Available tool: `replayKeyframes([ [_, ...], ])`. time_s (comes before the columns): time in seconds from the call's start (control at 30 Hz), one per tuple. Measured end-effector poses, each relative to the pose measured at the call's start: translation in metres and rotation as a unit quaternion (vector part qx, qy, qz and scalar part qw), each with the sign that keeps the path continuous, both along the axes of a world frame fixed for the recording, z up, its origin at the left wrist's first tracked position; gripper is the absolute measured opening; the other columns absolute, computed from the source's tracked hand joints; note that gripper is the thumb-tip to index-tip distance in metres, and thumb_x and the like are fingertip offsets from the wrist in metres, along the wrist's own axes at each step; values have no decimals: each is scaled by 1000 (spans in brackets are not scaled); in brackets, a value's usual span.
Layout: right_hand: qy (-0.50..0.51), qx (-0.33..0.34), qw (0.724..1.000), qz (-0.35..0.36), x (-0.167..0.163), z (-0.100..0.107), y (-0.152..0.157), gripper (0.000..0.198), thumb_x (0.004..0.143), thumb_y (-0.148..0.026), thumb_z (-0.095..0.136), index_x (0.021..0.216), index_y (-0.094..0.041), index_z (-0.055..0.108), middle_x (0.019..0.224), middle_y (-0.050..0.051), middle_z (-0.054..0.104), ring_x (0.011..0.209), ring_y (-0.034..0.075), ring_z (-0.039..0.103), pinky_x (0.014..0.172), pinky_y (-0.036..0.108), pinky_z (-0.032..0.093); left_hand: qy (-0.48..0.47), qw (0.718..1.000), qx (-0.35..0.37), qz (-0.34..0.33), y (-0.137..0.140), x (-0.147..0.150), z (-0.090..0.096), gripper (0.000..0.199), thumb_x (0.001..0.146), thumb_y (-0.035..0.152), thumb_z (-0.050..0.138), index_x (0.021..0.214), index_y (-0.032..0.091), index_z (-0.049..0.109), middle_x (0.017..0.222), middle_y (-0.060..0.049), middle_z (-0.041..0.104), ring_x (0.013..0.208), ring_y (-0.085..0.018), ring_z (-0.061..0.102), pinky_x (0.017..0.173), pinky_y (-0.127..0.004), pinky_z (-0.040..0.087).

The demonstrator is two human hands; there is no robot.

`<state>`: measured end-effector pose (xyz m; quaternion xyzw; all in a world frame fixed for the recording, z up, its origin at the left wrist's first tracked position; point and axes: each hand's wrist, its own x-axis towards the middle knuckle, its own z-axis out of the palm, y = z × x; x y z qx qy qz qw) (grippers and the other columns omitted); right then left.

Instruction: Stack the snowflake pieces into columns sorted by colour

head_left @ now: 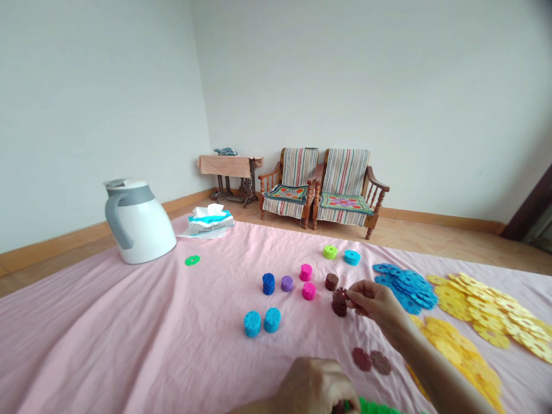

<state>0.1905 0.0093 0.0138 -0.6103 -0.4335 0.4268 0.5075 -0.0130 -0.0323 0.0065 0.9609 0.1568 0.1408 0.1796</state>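
A white kettle [138, 221] and tissue pack [209, 221] sit left of centre; two striped armchairs [323, 190] stand at centre.

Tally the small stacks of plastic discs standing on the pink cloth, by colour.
Light blue stacks: 3
Pink stacks: 2
Brown stacks: 2
Dark blue stack: 1
Purple stack: 1
Green stack: 1
Total: 10

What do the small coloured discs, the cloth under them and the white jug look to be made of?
Discs: probably moulded plastic, matte, with notched edges and saturated colours; the right hand holds a dark red one. Cloth: thin woven fabric, pink, with soft wrinkles. Jug: likely smooth glossy plastic, white with a grey handle.
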Motion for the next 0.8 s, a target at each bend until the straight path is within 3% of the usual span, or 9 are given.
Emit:
replayKeyframes([
  [0.37,-82,9,997,2,-2,-2,0,20,69,-37,65,65,-19,57,52,-1,64,51,14,61,50,25,45,-18,1000,0,-1,1,0,-6,4,77,16,70,74,15,68,66,1,67,59,-9,60,55,-16,43],
  [0.57,-96,20,993,-65,4,-6,1,28,71,-45,63,66,-18,56,62,3,66,51,15,63,45,25,44,-57,998,-35,8,1,-1,-14,6,75,14,69,70,16,66,64,2,65,58,-10,57,54,-16,41],
  [0.67,-106,1,992,-71,6,-10,-1,31,74,-49,59,63,-20,54,56,2,64,44,13,58,41,24,41,-121,989,-69,46,-3,-2,-11,6,72,9,67,73,15,67,65,0,64,59,-10,57,55,-16,41],
  [0.8,-93,-11,993,-69,5,-13,-4,33,75,-50,56,60,-21,51,45,-3,57,35,10,48,38,23,37,-182,967,-98,151,-5,-4,11,14,72,3,59,77,14,66,72,-2,61,63,-11,56,59,-18,43],
])
